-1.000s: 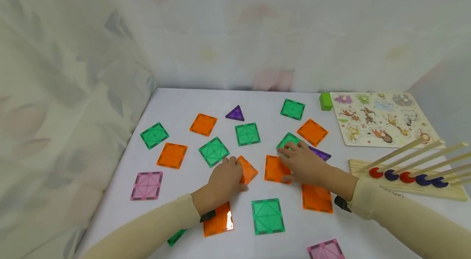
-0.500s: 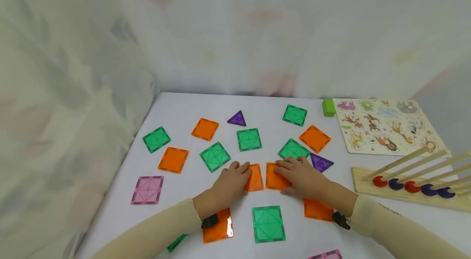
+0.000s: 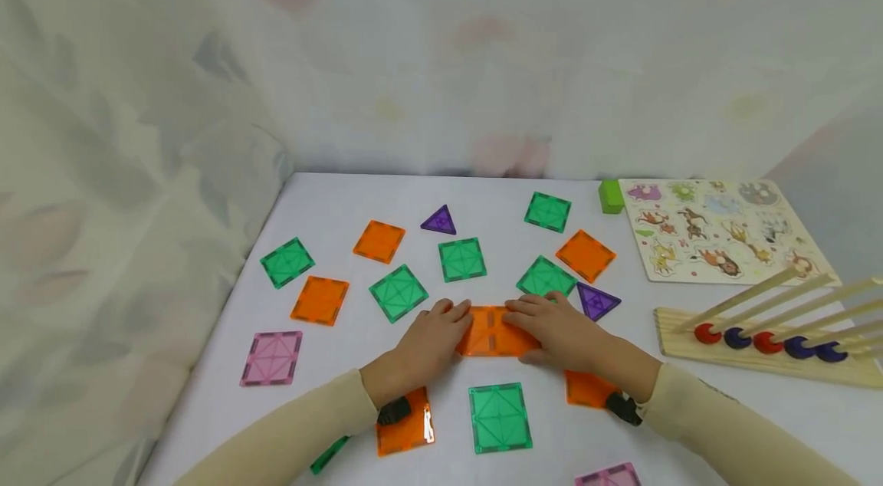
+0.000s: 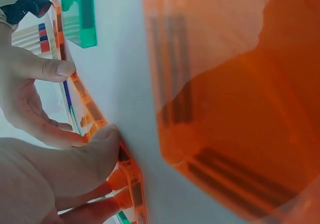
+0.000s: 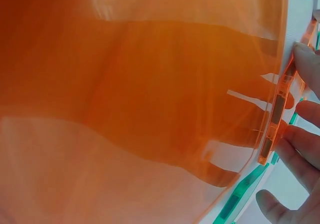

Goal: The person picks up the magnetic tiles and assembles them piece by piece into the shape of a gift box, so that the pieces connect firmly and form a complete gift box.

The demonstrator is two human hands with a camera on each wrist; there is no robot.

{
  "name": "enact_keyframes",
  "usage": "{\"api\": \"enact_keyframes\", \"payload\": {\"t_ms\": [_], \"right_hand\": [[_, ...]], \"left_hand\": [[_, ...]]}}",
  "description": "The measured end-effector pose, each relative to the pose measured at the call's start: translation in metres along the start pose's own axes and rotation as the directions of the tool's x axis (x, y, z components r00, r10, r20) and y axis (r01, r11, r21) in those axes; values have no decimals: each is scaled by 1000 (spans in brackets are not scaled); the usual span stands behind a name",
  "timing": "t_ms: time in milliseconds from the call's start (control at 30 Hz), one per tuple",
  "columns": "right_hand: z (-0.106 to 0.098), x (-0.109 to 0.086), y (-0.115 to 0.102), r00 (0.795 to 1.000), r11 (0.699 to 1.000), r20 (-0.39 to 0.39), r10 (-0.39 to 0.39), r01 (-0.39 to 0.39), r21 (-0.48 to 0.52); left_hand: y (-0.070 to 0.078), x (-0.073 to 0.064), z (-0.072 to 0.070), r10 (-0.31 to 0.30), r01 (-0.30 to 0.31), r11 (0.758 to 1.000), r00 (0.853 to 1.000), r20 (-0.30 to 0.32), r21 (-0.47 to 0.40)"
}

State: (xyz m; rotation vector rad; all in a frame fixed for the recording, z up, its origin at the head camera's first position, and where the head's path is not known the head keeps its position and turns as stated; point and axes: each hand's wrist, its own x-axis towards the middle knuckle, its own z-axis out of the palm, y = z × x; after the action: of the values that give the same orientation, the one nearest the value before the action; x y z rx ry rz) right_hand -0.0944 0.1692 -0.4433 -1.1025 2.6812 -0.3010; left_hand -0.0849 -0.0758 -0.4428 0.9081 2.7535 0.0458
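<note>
In the head view two orange square magnetic tiles lie edge to edge on the white table. My left hand point(image 3: 429, 344) grips the left orange tile point(image 3: 478, 342), its thumb on the near edge and fingers at the far side, as the left wrist view shows. On the right orange tile point(image 3: 509, 343) my right hand point(image 3: 567, 333) has a similar grip, thumb at the near edge, fingers over the top. Both palms cover the outer parts of the tiles. A green square tile point(image 3: 500, 418) lies nearer me, and another green tile point(image 3: 546, 277) sits just beyond the right fingers.
Several green, orange and pink tiles lie scattered around, with purple triangles point(image 3: 597, 301). Orange tiles point(image 3: 407, 436) lie partly under both wrists. To the right are a wooden peg stand point(image 3: 690, 344) with coloured discs, an animal puzzle board point(image 3: 697, 229) and a green block point(image 3: 611, 196).
The left hand has turned the left orange tile straight and moved it right until it meets the other one. The right hand has settled onto its tile, and the gap between them has closed.
</note>
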Motion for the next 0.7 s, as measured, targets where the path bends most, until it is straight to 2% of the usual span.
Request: {"api": "enact_keyframes", "payload": {"t_ms": [300, 633, 700], "right_hand": [[-2, 4, -2, 1000, 1000, 4, 12, -12, -12], [-1, 2, -5, 998, 998, -22, 55, -56, -41], [0, 3, -5, 998, 998, -19, 56, -57, -27]], "left_hand": [[-5, 0, 1, 12, -11, 999, 999, -34, 31], [-5, 2, 2, 22, -22, 1000, 1000, -17, 5], [-5, 2, 1, 17, -17, 1000, 1000, 4, -8]]}}
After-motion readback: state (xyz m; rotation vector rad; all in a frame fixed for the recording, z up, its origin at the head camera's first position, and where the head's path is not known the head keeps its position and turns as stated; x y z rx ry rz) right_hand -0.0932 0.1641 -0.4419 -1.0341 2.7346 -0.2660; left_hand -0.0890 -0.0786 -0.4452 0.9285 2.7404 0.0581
